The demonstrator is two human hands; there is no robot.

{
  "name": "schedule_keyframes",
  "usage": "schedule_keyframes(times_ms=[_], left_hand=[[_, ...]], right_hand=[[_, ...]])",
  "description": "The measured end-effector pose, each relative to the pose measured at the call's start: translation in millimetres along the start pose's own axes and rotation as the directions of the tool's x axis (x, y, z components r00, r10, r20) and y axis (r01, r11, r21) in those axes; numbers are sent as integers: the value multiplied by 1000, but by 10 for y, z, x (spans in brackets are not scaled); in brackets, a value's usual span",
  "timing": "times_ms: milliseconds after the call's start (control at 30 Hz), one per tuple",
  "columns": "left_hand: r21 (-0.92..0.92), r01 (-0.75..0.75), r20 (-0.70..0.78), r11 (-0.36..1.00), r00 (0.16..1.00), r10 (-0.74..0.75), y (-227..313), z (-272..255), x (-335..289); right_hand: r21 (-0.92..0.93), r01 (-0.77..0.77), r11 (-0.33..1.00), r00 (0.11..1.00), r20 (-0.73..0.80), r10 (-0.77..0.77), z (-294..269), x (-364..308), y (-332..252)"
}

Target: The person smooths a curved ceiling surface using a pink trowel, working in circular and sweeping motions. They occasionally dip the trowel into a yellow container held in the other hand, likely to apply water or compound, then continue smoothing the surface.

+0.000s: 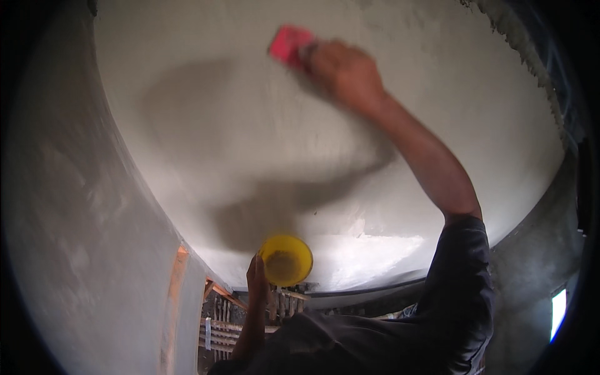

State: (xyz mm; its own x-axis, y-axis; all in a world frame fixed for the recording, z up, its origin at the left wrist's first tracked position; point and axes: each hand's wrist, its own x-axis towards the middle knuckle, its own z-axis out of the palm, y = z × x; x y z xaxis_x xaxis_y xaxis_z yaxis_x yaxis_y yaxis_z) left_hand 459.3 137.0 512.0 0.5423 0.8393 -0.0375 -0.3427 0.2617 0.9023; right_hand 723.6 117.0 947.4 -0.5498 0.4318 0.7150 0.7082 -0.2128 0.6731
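Observation:
My left hand (255, 275) grips the side of a round yellow bowl (302, 247), low in front of me. Its open top faces up and shows greyish contents at the bottom. High on the grey plastered wall (250, 125), my right hand (347, 69) is closed on a pink-red sponge-like block (287, 45). The block lies against or very near the wall surface. Motion blurs the hand a little, and the fingers hide part of the block.
Another grey wall (119, 237) meets this one at a corner on the left. An orange-brown wooden strip (174, 306) stands along it. Below are bamboo-like poles (231, 328). Ragged plaster (512, 44) edges the upper right; a bright opening (558, 312) shows at lower right.

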Motion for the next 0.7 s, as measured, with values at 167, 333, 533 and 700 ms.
schedule_keyframes(times_ms=[167, 333, 533, 700], left_hand=[[9, 8, -63, 1000, 998, -8, -37, -64, -29], [-49, 6, -49, 999, 999, -9, 62, -81, -98], [-34, 43, -73, 998, 996, -45, 220, -82, -65], [-47, 51, -87, 998, 995, -55, 278, -54, -46]], right_hand=[[-63, -348, 935, 937, -7, 349, -109, 634, 243], [232, 188, 954, 950, 203, -237, 45, -797, -716], [40, -252, 967, 955, -153, 255, -232, 127, 433], [71, -181, 981, 983, -25, 183, 173, 181, -60]])
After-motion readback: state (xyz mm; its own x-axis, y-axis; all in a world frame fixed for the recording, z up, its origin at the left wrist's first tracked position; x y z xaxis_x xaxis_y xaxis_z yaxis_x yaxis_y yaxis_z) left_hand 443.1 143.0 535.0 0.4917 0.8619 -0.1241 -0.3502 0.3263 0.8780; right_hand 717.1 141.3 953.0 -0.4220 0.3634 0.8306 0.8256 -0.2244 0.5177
